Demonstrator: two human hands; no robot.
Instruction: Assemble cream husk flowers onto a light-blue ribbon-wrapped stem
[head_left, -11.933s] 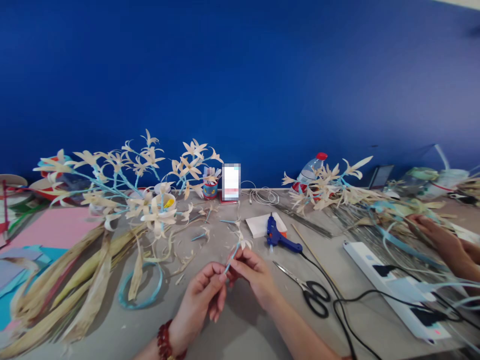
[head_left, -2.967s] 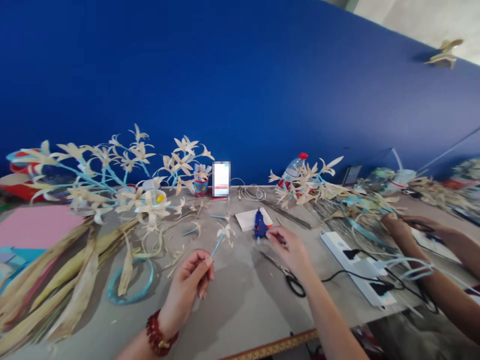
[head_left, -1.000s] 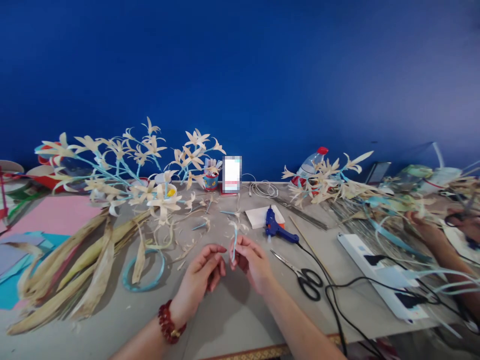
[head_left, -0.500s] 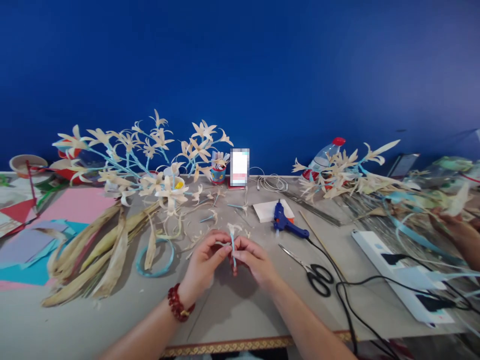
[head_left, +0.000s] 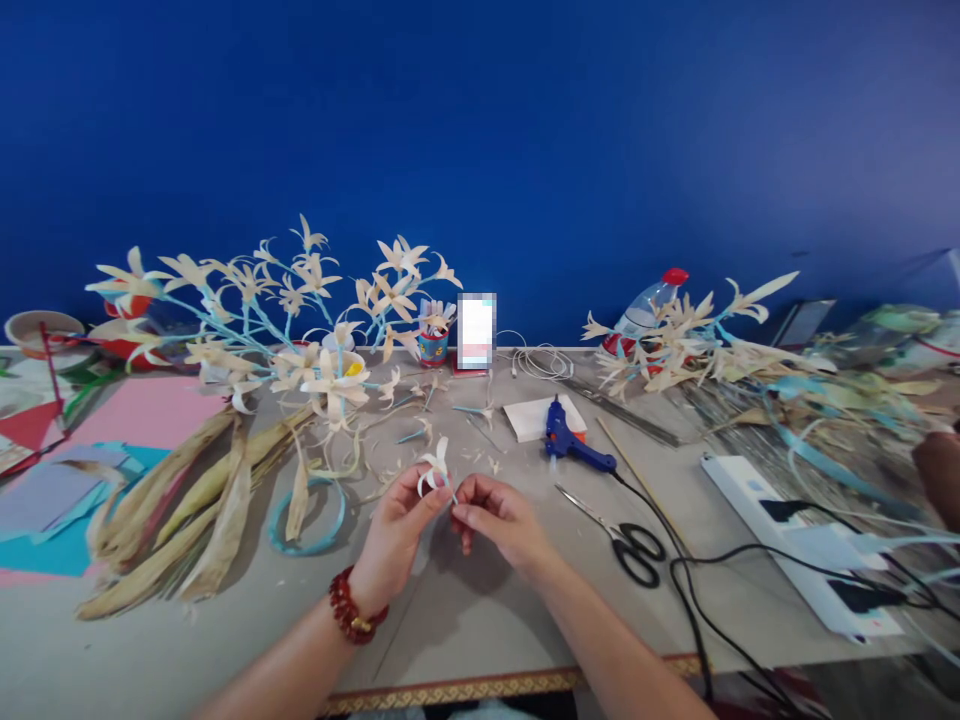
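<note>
Lower middle of frame: 1 pale craft flower (head_left: 436, 468), light-blue stem (head_left: 454, 495), held up off the tabletop (head_left: 465, 620). Left hand (head_left: 397, 535): grip pinching the flower at its base, thumb across the near side, petals poking up past the fingers, probably so they don't get crushed. Right hand (head_left: 499, 520): thumb and fingertips pressed together on the stem just below. My read: left steadies the bloom, right controls the thin part.

Glue gun (head_left: 574, 448) parked right of centre, nozzle pointing up-frame over a white card (head_left: 521, 420); likely keeps heat off the hands and drips off the surface. Scissors (head_left: 621, 538) just below it, loops towards lower right, presumably for easy right-hand reach. Coil of blue tape (head_left: 274, 522) and dry husks (head_left: 161, 510) lie on the left side, handy stock I'd guess. Flower branches (head_left: 244, 305) stand upper left, maybe to stay clear of the work.

Hard to see: the stem's lower end is hidden in the fingers, so can't tell its length. Phone screen (head_left: 475, 332) is pixelated. The gun's black cable (head_left: 660, 520) gets lost among other leads at the power strip (head_left: 739, 495). Co-worker's hand (head_left: 939, 475) is cut off at the right edge and blurred; can't tell what it holds.
</note>
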